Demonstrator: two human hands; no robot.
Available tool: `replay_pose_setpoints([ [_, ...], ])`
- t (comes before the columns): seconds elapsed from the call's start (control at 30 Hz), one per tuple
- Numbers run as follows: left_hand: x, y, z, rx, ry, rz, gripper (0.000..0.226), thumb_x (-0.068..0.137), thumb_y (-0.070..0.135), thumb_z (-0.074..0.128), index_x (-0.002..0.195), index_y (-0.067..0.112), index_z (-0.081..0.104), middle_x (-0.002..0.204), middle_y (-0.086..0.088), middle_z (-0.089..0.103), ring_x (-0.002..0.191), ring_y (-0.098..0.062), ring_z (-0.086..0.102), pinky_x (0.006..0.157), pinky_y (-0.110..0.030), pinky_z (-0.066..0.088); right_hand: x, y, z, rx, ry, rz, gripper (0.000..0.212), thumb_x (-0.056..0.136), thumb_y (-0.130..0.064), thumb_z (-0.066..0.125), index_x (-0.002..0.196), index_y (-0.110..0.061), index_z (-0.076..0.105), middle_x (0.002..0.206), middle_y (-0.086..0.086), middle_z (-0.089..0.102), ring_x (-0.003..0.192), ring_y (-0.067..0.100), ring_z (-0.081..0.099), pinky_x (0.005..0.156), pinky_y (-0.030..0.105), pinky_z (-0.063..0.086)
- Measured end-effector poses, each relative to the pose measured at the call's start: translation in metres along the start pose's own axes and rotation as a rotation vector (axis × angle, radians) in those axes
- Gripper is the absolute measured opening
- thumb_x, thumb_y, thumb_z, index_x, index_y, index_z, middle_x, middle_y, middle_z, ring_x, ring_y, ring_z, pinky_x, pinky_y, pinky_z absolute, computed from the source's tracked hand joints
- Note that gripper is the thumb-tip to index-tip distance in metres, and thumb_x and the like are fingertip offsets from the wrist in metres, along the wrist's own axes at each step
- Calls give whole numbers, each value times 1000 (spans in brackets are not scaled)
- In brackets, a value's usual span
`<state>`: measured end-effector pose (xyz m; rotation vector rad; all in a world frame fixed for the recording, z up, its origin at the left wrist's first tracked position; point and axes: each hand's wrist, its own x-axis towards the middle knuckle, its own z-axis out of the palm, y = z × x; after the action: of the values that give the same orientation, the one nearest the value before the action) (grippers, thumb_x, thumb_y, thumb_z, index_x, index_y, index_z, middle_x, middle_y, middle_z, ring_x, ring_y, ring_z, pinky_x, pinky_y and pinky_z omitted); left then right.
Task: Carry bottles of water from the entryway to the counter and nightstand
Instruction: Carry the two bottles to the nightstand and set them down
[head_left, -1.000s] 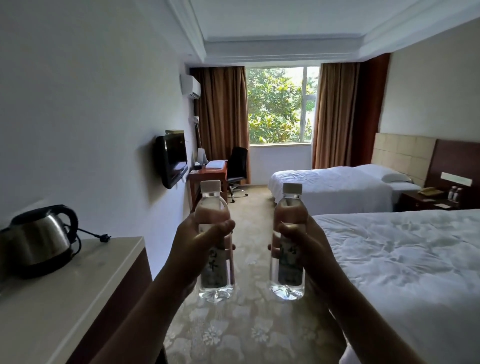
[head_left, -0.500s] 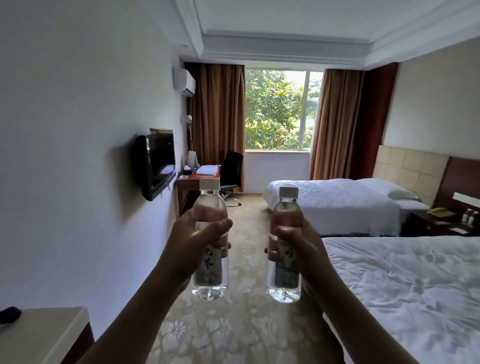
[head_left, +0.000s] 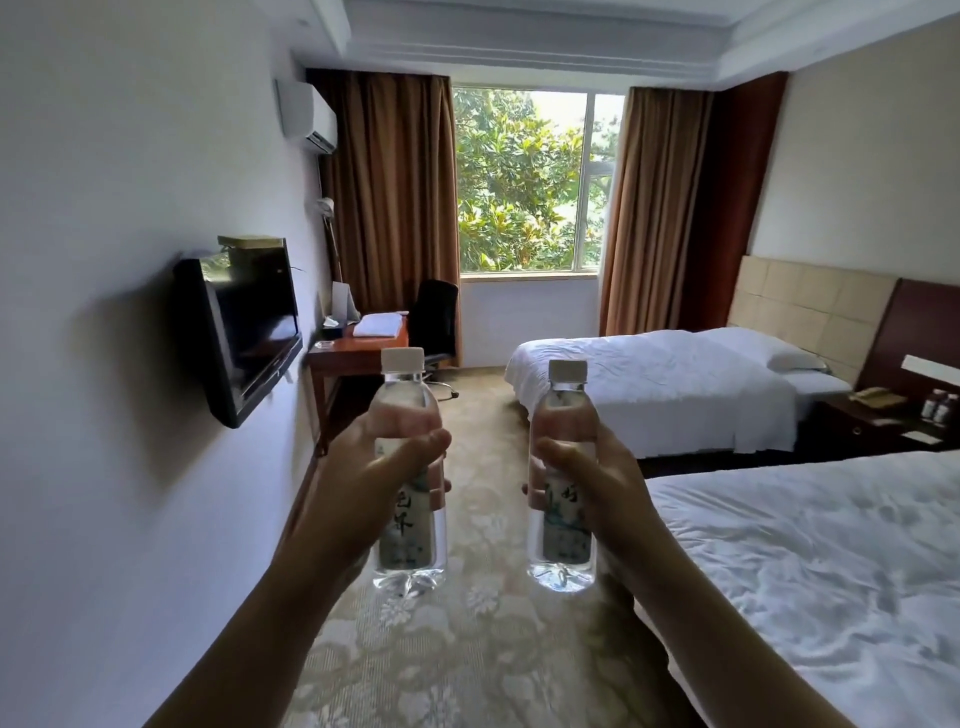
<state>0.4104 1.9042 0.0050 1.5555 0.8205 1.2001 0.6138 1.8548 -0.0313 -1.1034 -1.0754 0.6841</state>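
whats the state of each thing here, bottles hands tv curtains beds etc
left bottle: capped, upright, held
right bottle: capped, upright, held
left hand: closed on left bottle
right hand: closed on right bottle
tv: off
curtains: drawn open
far bed: made
near bed: made, rumpled cover
nightstand: holds two bottles already

A hotel room: twin beds, wall-mounted television, desk, nightstand.
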Motion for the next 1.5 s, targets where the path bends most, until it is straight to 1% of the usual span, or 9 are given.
replay_pose_setpoints([
  [0.17, 106, -52, 14, 16, 19, -6, 24, 68, 37, 68, 88, 26, 63, 98, -17, 69, 68, -22, 74, 52, -22, 56, 107, 59, -5, 0, -20, -9, 26, 77, -34, 68, 101, -23, 64, 85, 7, 70, 73, 23, 72, 64, 36, 61],
  [0.3, 207, -92, 31, 58, 27, 6, 15, 81, 27, 74, 92, 23, 65, 98, -19, 69, 69, -24, 75, 54, -22, 56, 211, 102, -13, 5, -26, -58, 27, 74, -40, 71, 97, -27, 66, 87, 9, 71, 78, 31, 71, 71, 44, 62],
  [0.53, 377, -126, 56, 54, 40, 33, 11, 85, 21, 72, 93, 20, 66, 95, -19, 69, 68, -22, 74, 58, -26, 59, 381, 140, -20, 6, -45, -101, 17, 73, -39, 70, 88, -33, 66, 83, 2, 72, 75, 24, 73, 64, 30, 60],
  [0.63, 443, -141, 63, 45, 30, 40, 17, 85, 24, 72, 100, 19, 64, 91, -15, 70, 66, -20, 74, 54, -20, 55, 439, 153, -20, 13, -42, -92, 25, 69, -42, 72, 90, -30, 67, 82, 4, 72, 74, 26, 73, 63, 30, 59],
  [0.77, 530, -174, 73, 3, 12, 40, 28, 80, 24, 76, 103, 14, 64, 88, -12, 71, 66, -21, 73, 56, -26, 56, 519, 185, -22, -10, -17, -94, 17, 74, -34, 70, 91, -30, 68, 85, 8, 72, 76, 27, 72, 64, 31, 58],
  [1.0, 709, -262, 80, -9, -41, 66, 49, 63, 39, 78, 102, 13, 64, 86, -18, 71, 65, -24, 74, 56, -27, 57, 680, 258, -10, -140, 25, -130, 29, 68, -48, 70, 93, -35, 67, 92, 2, 73, 85, 21, 73, 76, 39, 61],
  [1.23, 910, -305, 95, -35, -124, 86, 54, 53, 49, 80, 96, 20, 65, 89, -12, 72, 70, -27, 75, 57, -25, 58, 863, 304, 4, -227, 93, -137, 22, 77, -41, 68, 98, -38, 64, 97, -6, 72, 93, 14, 71, 84, 38, 60],
  [1.4, 1017, -332, 125, -79, -177, 31, 54, 50, 53, 79, 94, 26, 67, 92, -13, 73, 82, -35, 74, 74, -47, 60, 955, 326, -19, -237, 143, -127, 21, 77, -43, 66, 94, -55, 61, 100, -16, 70, 99, 7, 69, 85, 30, 59],
  [1.5, 1068, -346, 157, -120, -212, 19, 38, 52, 49, 81, 86, 37, 70, 87, -9, 75, 82, -34, 74, 73, -46, 60, 999, 342, -47, -240, 195, -133, 17, 79, -41, 67, 90, -54, 63, 97, -13, 70, 97, 12, 70, 84, 31, 60],
])
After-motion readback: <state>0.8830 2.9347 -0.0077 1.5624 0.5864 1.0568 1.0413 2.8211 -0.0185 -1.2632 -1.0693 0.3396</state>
